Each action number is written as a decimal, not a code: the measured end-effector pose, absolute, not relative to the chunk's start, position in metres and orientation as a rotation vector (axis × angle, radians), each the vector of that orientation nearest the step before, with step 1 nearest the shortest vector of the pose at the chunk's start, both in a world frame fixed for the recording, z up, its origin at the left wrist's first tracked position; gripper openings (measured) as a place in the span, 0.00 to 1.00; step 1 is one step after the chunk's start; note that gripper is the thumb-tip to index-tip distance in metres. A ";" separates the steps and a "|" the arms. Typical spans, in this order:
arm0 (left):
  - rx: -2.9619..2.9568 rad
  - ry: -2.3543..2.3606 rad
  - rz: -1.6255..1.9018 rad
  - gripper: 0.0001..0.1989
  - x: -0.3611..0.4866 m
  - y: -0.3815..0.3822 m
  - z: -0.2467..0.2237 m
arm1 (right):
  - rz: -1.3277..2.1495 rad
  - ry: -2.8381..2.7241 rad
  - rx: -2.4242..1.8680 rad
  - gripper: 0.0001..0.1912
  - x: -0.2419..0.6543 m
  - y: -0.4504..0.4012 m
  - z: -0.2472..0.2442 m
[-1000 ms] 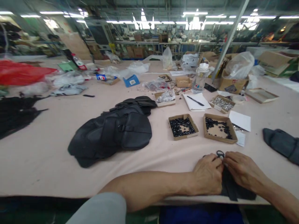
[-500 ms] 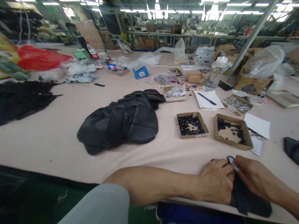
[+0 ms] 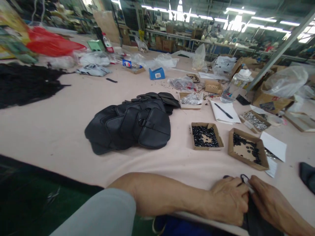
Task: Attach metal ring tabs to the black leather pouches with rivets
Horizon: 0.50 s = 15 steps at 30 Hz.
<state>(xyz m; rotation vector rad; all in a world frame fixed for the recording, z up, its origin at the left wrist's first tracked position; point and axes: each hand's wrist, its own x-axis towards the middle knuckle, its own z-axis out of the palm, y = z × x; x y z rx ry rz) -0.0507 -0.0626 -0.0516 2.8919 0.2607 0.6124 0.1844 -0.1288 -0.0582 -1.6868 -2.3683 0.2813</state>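
Observation:
At the table's near edge, my left hand [image 3: 228, 200] is closed with curled fingers on a black leather-like piece [image 3: 258, 220]. My right hand [image 3: 269, 198] lies close beside it, its fingers closed at the piece's upper end. A small black ring [image 3: 244, 177] shows between the fingertips of both hands. Something pale sits just under the ring, too small to name. My fingers hide much of the piece's upper end. To the left rests a stack of black leather-like pieces [image 3: 133, 126], the top one bearing a D-shaped ring [image 3: 142, 122].
Beyond my hands stand two cardboard trays of small black parts, one tray [image 3: 221, 146] left of the other tray [image 3: 265, 160]. Farther back are a pen [image 3: 223, 110] on paper, a tray of silver parts [image 3: 267, 124] and a clear bottle [image 3: 235, 87]. Black material [image 3: 27, 85] lies far left.
My view has tilted and shifted, so the table's things appear moved. Both hands stay on the black piece at the near edge, the right hand's fingers slightly shifted beside the ring.

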 end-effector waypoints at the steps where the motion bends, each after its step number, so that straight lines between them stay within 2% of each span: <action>1: 2.889 0.278 0.614 0.14 -0.050 -0.063 -0.052 | 0.282 -2.357 -1.719 0.06 0.186 -0.128 -0.056; 6: 2.848 0.249 0.613 0.13 -0.051 -0.062 -0.053 | 0.384 -2.447 -1.740 0.06 0.176 -0.088 -0.014; 10: 2.830 0.248 0.622 0.12 -0.053 -0.062 -0.056 | 0.221 -2.322 -1.723 0.03 0.124 -0.018 0.024; 15: 2.804 0.247 0.699 0.11 -0.050 -0.064 -0.066 | 0.234 -2.416 -1.805 0.08 0.060 0.063 0.020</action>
